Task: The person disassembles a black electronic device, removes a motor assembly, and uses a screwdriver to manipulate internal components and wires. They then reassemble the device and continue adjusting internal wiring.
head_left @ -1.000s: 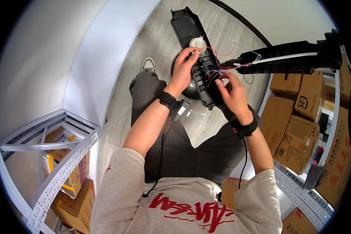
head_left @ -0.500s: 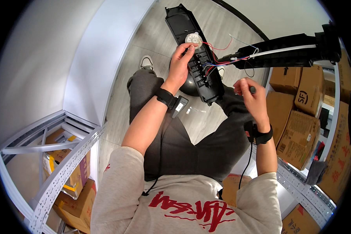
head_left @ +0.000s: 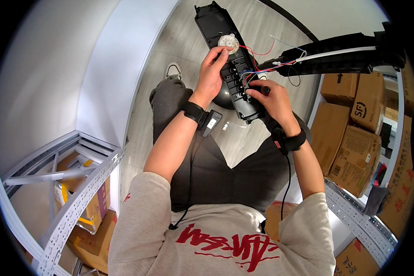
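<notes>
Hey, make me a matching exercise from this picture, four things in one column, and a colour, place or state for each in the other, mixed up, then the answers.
Things:
1. Round whitish part
2. Long black tray
3. White cable
4. T-shirt

Descriptions:
A. Runs along the black piece at the right
B. Pale grey with red lettering
C. Held at its edge by the left hand
D. Slants at the top centre

Pairs: 1-C, 2-D, 3-A, 4-B
</notes>
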Action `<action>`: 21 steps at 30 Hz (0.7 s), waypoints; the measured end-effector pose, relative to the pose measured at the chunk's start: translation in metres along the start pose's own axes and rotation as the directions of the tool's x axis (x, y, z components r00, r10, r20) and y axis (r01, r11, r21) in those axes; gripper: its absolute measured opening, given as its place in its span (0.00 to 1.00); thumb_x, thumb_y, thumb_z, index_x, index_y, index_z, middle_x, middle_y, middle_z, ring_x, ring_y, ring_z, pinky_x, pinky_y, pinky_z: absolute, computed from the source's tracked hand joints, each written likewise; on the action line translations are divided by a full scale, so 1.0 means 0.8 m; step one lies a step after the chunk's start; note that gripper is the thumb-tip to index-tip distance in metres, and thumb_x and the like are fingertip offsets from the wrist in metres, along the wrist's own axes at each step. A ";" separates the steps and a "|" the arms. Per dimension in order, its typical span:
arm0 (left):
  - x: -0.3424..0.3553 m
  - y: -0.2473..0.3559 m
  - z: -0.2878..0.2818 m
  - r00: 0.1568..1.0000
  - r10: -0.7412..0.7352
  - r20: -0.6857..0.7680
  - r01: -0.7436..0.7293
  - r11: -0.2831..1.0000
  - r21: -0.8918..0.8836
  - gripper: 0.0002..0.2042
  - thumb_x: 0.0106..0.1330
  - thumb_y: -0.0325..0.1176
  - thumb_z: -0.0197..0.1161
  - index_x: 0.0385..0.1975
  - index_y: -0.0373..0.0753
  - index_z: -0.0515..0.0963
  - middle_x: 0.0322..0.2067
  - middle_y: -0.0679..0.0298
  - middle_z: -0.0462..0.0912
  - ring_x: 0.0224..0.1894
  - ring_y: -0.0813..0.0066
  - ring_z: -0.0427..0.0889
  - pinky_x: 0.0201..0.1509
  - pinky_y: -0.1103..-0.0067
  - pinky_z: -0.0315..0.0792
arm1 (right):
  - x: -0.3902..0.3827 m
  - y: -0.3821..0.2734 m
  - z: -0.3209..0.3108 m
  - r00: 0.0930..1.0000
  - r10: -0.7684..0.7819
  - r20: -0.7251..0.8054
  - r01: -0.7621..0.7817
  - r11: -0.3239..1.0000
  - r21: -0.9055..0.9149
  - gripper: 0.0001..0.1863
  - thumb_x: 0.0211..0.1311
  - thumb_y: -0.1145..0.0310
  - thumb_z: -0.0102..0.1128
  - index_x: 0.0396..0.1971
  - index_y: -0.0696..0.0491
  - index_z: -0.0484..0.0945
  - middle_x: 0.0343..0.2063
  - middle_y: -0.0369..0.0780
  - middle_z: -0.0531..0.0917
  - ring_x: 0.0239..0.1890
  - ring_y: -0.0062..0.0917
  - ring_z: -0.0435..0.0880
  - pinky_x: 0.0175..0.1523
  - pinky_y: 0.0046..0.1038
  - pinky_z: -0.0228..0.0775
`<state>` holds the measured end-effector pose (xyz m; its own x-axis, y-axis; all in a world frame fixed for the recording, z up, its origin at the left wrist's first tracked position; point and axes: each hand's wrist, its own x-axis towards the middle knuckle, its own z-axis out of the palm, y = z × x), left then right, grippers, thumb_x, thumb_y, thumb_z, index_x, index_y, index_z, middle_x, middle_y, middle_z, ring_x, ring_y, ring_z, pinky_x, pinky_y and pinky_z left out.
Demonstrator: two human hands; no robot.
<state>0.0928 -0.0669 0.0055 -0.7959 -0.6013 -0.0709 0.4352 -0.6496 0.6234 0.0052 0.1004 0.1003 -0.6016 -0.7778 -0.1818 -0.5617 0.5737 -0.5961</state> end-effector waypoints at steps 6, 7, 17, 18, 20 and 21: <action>0.003 -0.002 -0.003 0.999 -0.031 -0.012 0.031 0.999 -0.021 0.09 0.75 0.33 0.58 0.48 0.38 0.79 0.48 0.67 0.81 0.52 0.80 0.75 0.59 0.81 0.68 | -0.002 0.004 0.004 0.997 -0.052 -0.052 0.050 0.998 -0.031 0.16 0.59 0.60 0.71 0.40 0.56 0.85 0.33 0.47 0.85 0.29 0.41 0.82 0.38 0.32 0.74; 0.003 -0.002 -0.003 1.000 -0.017 -0.026 0.017 1.000 -0.018 0.09 0.75 0.33 0.58 0.48 0.38 0.79 0.48 0.67 0.81 0.52 0.81 0.75 0.59 0.81 0.68 | -0.006 -0.001 0.002 0.997 -0.042 -0.060 0.041 0.999 -0.022 0.15 0.59 0.61 0.70 0.39 0.57 0.84 0.32 0.47 0.84 0.29 0.41 0.81 0.38 0.32 0.74; 0.000 -0.002 -0.003 1.000 -0.010 -0.028 0.013 0.995 0.101 0.11 0.74 0.35 0.60 0.49 0.38 0.80 0.48 0.68 0.80 0.53 0.80 0.74 0.60 0.80 0.65 | -0.067 -0.108 -0.107 0.975 -0.194 -0.112 0.192 0.981 -0.024 0.13 0.60 0.61 0.69 0.35 0.55 0.85 0.25 0.38 0.73 0.27 0.28 0.73 0.34 0.28 0.67; 0.000 -0.002 -0.004 1.000 -0.020 -0.024 0.022 0.995 0.099 0.11 0.74 0.35 0.60 0.49 0.38 0.79 0.48 0.69 0.80 0.53 0.80 0.73 0.60 0.80 0.65 | -0.067 -0.111 -0.116 0.961 -0.236 -0.147 0.225 0.971 -0.085 0.12 0.60 0.60 0.69 0.35 0.55 0.86 0.25 0.37 0.72 0.27 0.27 0.72 0.34 0.28 0.66; 0.001 -0.004 -0.005 0.999 -0.023 -0.023 0.025 0.993 0.113 0.11 0.75 0.35 0.59 0.50 0.38 0.79 0.48 0.69 0.80 0.53 0.80 0.73 0.60 0.80 0.65 | -0.065 -0.105 -0.122 0.922 -0.303 -0.241 0.282 0.952 -0.121 0.12 0.60 0.60 0.69 0.33 0.54 0.86 0.27 0.37 0.72 0.28 0.25 0.70 0.34 0.27 0.65; 0.002 -0.005 -0.006 0.999 -0.024 -0.023 0.026 0.992 0.121 0.11 0.75 0.35 0.58 0.50 0.38 0.79 0.48 0.69 0.80 0.54 0.80 0.73 0.60 0.80 0.65 | -0.063 -0.099 -0.119 0.928 -0.261 -0.268 0.254 0.965 -0.060 0.12 0.60 0.61 0.69 0.33 0.55 0.86 0.28 0.36 0.72 0.28 0.24 0.71 0.34 0.26 0.65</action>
<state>0.0917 -0.0673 -0.0007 -0.7961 -0.5963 -0.1035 0.3600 -0.6040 0.7110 0.0259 0.1186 0.2309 -0.5638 -0.8022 0.1963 -0.7290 0.3717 -0.5748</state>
